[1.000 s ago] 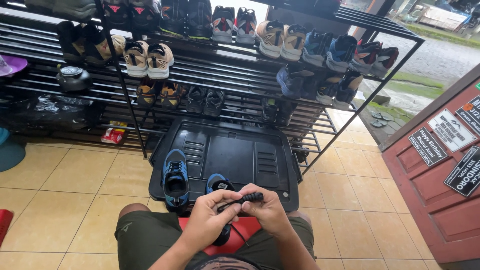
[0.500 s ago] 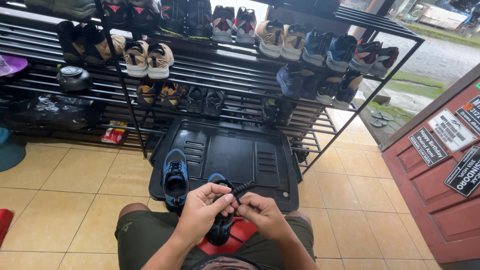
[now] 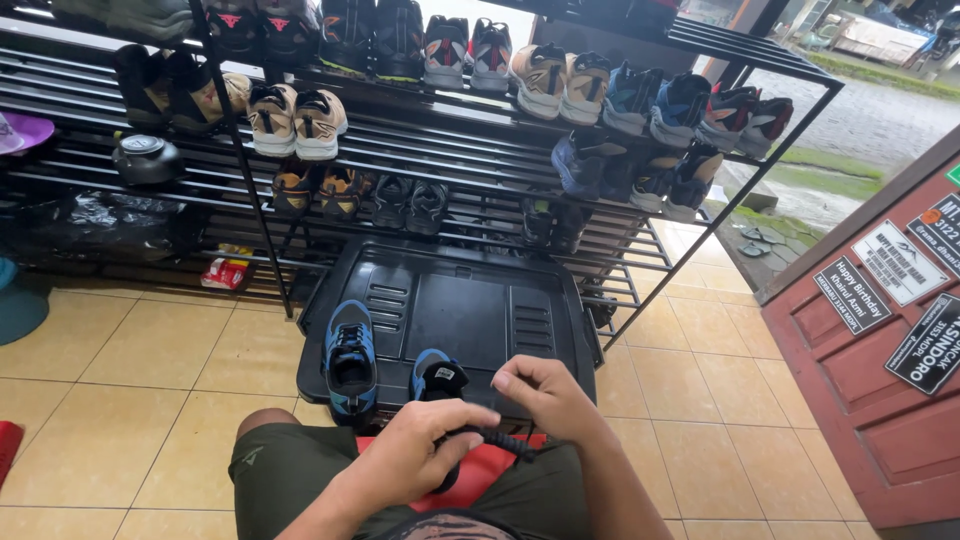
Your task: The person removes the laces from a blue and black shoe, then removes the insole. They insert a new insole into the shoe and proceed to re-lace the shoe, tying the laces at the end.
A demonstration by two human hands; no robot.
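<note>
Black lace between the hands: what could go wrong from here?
1. The black lace is pinched only at the fingertips of the left hand and right hand; it might slip free.
2. The blue shoe on the lap sits partly hidden under both hands, so threading could miss an eyelet.

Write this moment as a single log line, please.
left hand: grips black lace | right hand: pinches lace | blue shoe: on lap | second shoe: on black tray | rack: behind
</note>
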